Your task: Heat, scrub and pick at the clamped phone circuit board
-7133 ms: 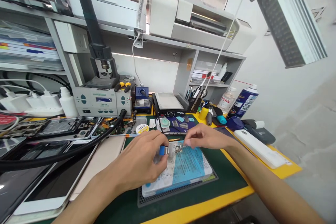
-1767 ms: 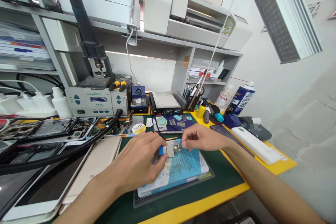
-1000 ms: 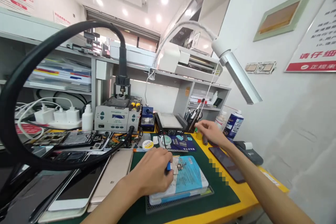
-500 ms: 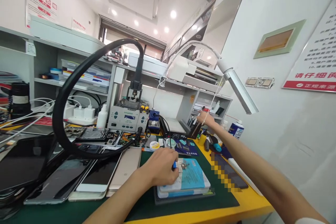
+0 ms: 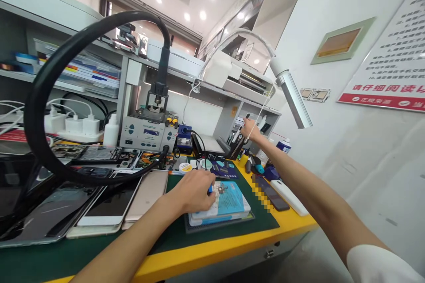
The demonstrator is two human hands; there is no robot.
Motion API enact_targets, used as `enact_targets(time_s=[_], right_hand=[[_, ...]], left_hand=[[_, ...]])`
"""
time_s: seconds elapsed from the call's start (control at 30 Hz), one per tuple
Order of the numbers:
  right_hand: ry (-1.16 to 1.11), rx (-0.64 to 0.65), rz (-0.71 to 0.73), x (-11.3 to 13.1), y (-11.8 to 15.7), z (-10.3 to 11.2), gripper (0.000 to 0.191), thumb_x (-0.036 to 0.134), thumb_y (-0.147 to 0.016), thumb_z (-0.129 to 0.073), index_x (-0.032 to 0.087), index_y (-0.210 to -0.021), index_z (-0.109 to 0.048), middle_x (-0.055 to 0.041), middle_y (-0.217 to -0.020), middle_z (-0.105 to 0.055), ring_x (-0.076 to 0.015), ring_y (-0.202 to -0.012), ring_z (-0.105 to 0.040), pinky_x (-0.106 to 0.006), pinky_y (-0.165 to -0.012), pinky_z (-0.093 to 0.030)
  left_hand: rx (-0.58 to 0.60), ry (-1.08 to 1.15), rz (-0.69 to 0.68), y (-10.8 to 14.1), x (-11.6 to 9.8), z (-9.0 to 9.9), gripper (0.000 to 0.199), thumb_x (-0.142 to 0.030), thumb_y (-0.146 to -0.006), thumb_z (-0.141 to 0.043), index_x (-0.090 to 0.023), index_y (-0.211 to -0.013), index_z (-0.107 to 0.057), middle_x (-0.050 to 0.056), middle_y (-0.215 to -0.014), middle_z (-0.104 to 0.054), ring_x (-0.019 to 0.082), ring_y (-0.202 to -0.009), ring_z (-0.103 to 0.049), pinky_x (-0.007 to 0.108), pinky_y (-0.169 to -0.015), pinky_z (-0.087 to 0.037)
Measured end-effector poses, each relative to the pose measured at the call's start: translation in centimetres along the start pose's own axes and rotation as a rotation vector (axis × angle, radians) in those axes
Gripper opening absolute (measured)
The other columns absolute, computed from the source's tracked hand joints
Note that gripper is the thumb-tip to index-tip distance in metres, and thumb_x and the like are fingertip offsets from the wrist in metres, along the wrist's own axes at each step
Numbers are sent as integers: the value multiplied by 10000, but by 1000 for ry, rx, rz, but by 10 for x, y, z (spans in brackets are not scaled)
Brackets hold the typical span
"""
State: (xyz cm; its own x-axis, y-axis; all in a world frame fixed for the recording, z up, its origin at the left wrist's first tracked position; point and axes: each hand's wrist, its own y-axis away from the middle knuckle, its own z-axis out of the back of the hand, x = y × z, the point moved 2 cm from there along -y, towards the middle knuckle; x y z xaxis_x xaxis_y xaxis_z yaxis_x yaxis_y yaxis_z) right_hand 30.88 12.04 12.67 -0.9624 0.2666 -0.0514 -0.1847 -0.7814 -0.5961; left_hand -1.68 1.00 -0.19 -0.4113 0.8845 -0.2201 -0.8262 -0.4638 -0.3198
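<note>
My left hand [image 5: 198,190] is closed on a small blue object [image 5: 210,189], mostly hidden by the fingers. Beside it, a small circuit board [image 5: 220,189] lies on a blue-and-white box [image 5: 232,201], which rests on a dark tray on the green mat. At the back right, my right hand [image 5: 251,130] reaches to a dark tool holder [image 5: 236,147]. Its fingers are pinched around a slim tool with a dark end [image 5: 247,116]; the rest of the tool is hidden.
Several phones, among them a white-framed phone [image 5: 111,199], lie on the left. Behind stands a hot-air rework station [image 5: 146,130] with a looping black hose [image 5: 36,84]. A lamp [image 5: 295,99] hangs over the right side. A yellow edge [image 5: 232,236] borders the table.
My right hand has moved slightly up at the tool holder, and a dark tool end now shows above its fingers. My left hand stays at the box. The view has shifted.
</note>
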Motion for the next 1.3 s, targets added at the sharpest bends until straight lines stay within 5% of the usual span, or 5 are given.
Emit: enact_targets(time_s=[0.37, 0.63, 1.03, 1.17, 1.3], right_hand=[[-111, -349, -76, -21, 35, 23, 484, 286, -999, -653, 192, -1452, -512, -140, -1485, -501, -333, -1289, -553, -546, -1024, -511], [-370, -280, -267, -44, 86, 10, 373, 325, -1004, -659, 175, -1342, -608, -122, -1381, -602, -289, -1184, -634, -513, -980, -550], [-1200, 446, -485, 19, 141, -7, 271, 366, -1028, -627, 136, -1168, -654, -59, -1031, -693, -158, -785, -682, -307, -674, -597], [-1427, 741, -455, 42, 154, -3, 248, 346, -1021, -623, 126, -908, -650, 36, -693, -608, -58, -450, -491, -165, -394, -399], [-1586, 931, -398, 57, 165, -2, 275, 303, -830, -762, 133, -673, -614, 21, -520, -592, -58, -325, -437, -162, -274, -286]], left_hand=[[-27, 8, -7, -1, 3, -5, 284, -354, -1005, -646, -161, -1213, -652, 87, -1210, -681, 221, -1033, -687, 429, -892, -597], [-24, 11, -13, 1, 0, 1, 277, -353, -1004, -646, -159, -1201, -656, 85, -1198, -686, 219, -1026, -689, 425, -888, -598], [-24, -30, -11, -1, 1, -2, 217, -362, -985, -661, -154, -1046, -672, 55, -1061, -691, 201, -967, -671, 398, -858, -577], [-63, -27, -11, -1, 0, -2, 169, -316, -921, -647, -149, -939, -661, 74, -952, -661, 237, -918, -640, 395, -818, -546], [-77, -7, -14, -1, -1, -4, 176, -313, -886, -587, -159, -924, -663, 100, -925, -638, 283, -911, -623, 417, -812, -519]])
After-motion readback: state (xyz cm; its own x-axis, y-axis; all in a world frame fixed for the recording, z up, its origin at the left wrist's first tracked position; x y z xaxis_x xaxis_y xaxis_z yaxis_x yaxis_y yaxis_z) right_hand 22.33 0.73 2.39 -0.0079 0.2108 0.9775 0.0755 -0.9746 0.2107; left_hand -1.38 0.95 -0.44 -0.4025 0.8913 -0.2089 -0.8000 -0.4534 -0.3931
